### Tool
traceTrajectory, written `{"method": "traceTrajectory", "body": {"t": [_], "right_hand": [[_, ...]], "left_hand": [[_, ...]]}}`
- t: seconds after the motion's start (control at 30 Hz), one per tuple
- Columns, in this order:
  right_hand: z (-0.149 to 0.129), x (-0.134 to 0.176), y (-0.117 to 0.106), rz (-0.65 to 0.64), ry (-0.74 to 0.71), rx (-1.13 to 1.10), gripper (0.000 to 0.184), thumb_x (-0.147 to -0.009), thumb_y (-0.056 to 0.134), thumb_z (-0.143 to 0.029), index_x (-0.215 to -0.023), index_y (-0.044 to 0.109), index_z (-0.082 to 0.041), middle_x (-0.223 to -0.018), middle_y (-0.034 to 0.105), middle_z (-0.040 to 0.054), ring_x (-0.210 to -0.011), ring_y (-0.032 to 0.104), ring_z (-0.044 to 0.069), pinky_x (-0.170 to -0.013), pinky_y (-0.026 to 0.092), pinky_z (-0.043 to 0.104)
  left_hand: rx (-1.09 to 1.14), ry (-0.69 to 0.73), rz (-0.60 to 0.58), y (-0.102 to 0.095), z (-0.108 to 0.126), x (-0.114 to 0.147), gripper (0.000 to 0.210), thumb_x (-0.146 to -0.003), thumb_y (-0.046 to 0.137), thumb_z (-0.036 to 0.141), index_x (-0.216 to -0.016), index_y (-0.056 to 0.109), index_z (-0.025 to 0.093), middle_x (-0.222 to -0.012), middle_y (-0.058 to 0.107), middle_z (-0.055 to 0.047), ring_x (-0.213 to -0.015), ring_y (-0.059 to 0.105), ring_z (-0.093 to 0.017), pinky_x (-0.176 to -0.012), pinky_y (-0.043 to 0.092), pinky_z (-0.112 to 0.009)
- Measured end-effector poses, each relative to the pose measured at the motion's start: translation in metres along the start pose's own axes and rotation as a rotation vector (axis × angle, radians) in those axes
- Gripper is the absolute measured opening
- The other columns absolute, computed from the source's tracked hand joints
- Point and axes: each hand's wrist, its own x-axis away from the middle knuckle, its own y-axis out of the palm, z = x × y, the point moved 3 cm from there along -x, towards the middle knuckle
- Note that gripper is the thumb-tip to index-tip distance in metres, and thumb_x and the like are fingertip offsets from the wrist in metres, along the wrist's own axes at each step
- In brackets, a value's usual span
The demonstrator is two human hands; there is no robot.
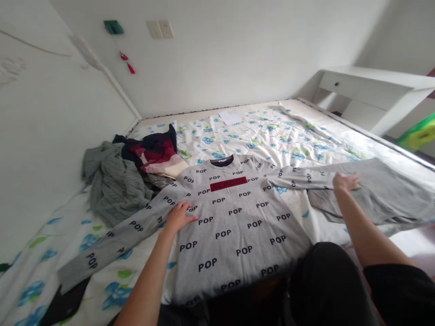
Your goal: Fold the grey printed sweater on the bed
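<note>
A grey long-sleeved sweatshirt (234, 226) printed with "POP" lies spread front up on the bed, its neckline away from me and a red patch across the chest. My left hand (181, 216) rests on it near the armpit of the sleeve on the left, fingers spread and thumb apart. The sleeve on the right is stretched out sideways, and at its cuff my right hand (345, 182) has its fingers closed on the fabric. Beneath that cuff lies a folded grey knitted garment (390, 190).
A heap of clothes, including a grey-green cable-knit sweater (117, 181) and a dark red and navy garment (158, 151), sits at the left wall. White paper (231, 117) lies on the flowered sheet (265, 133). A black flat object (68, 303) is partly under the left cuff. A white desk (367, 90) stands at right.
</note>
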Motion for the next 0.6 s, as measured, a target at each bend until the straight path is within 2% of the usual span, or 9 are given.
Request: {"method": "traceTrajectory", "body": {"t": [0.07, 0.1, 0.17, 0.27, 0.33, 0.43, 0.5, 0.6], "right_hand": [[-0.03, 0.033, 0.028, -0.146, -0.014, 0.011, 0.061, -0.105, 0.055, -0.04, -0.156, 0.067, -0.008, -0.156, 0.065, 0.031, -0.154, 0.058, 0.043, -0.134, 0.041, 0.069], [-0.05, 0.057, 0.044, -0.295, -0.082, 0.002, 0.065, -0.105, 0.055, -0.042, -0.158, 0.065, -0.006, -0.158, 0.064, 0.0307, -0.156, 0.056, 0.042, -0.135, 0.04, 0.066], [-0.095, 0.117, 0.072, -0.561, -0.333, -0.058, 0.069, -0.109, 0.053, -0.05, -0.165, 0.061, -0.011, -0.171, 0.058, 0.0253, -0.163, 0.05, 0.039, -0.138, 0.038, 0.061], [-0.148, 0.207, 0.096, -0.844, -0.667, -0.054, 0.079, -0.112, 0.051, -0.059, -0.178, 0.048, -0.015, -0.187, 0.04, 0.02, -0.175, 0.033, 0.037, -0.142, 0.031, 0.058], [-0.164, 0.248, 0.104, -0.951, -0.772, 0.034, 0.084, -0.114, 0.046, -0.06, -0.184, 0.036, -0.014, -0.192, 0.029, 0.0189, -0.18, 0.022, 0.035, -0.144, 0.024, 0.057], [-0.163, 0.274, 0.11, -1.059, -0.788, 0.214, 0.09, -0.116, 0.04, -0.062, -0.188, 0.023, -0.01, -0.194, 0.019, 0.0206, -0.182, 0.015, 0.034, -0.146, 0.018, 0.056], [-0.155, 0.273, 0.111, -1.108, -0.765, 0.293, 0.094, -0.116, 0.037, -0.065, -0.188, 0.019, -0.008, -0.194, 0.015, 0.0216, -0.182, 0.015, 0.034, -0.146, 0.018, 0.053], [-0.143, 0.257, 0.109, -1.116, -0.732, 0.335, 0.092, -0.117, 0.032, -0.069, -0.188, 0.022, -0.012, -0.195, 0.015, 0.0182, -0.182, 0.016, 0.032, -0.146, 0.017, 0.052]], "left_hand": [[0.012, 0.026, 0.049, -0.003, 0.004, 0.0, 0.038, -0.088, 0.079, 0.049, -0.117, 0.079, 0.024, -0.163, 0.068, -0.014, -0.152, 0.064, -0.035, -0.132, 0.049, -0.048], [0.021, 0.052, 0.079, -0.005, 0.007, 0.0, 0.032, -0.091, 0.077, 0.047, -0.112, 0.079, 0.023, -0.163, 0.069, -0.015, -0.153, 0.063, -0.036, -0.133, 0.048, -0.05], [0.054, 0.129, 0.127, -0.007, 0.018, 0.001, 0.025, -0.095, 0.073, 0.044, -0.109, 0.08, 0.024, -0.158, 0.073, -0.015, -0.152, 0.063, -0.037, -0.135, 0.047, -0.054], [0.107, 0.238, 0.15, -0.003, 0.036, 0.0, 0.036, -0.102, 0.062, 0.04, -0.128, 0.082, 0.024, -0.157, 0.074, -0.014, -0.153, 0.064, -0.034, -0.135, 0.048, -0.053], [0.09, 0.252, 0.132, 0.006, 0.041, -0.001, 0.051, -0.104, 0.057, 0.039, -0.149, 0.074, 0.022, -0.168, 0.067, -0.014, -0.16, 0.058, -0.033, -0.137, 0.045, -0.052], [-0.008, 0.152, 0.065, 0.024, 0.032, -0.003, 0.073, -0.105, 0.053, 0.047, -0.169, 0.057, 0.011, -0.18, 0.053, -0.021, -0.17, 0.046, -0.037, -0.139, 0.04, -0.057], [-0.066, 0.074, 0.009, 0.033, 0.021, -0.004, 0.084, -0.107, 0.048, 0.055, -0.175, 0.048, 0.004, -0.184, 0.045, -0.026, -0.174, 0.039, -0.04, -0.14, 0.037, -0.059], [-0.118, 0.012, -0.052, 0.038, 0.009, -0.004, 0.095, -0.108, 0.041, 0.064, -0.178, 0.039, 0.0, -0.189, 0.033, -0.027, -0.178, 0.03, -0.041, -0.141, 0.033, -0.058]]}}
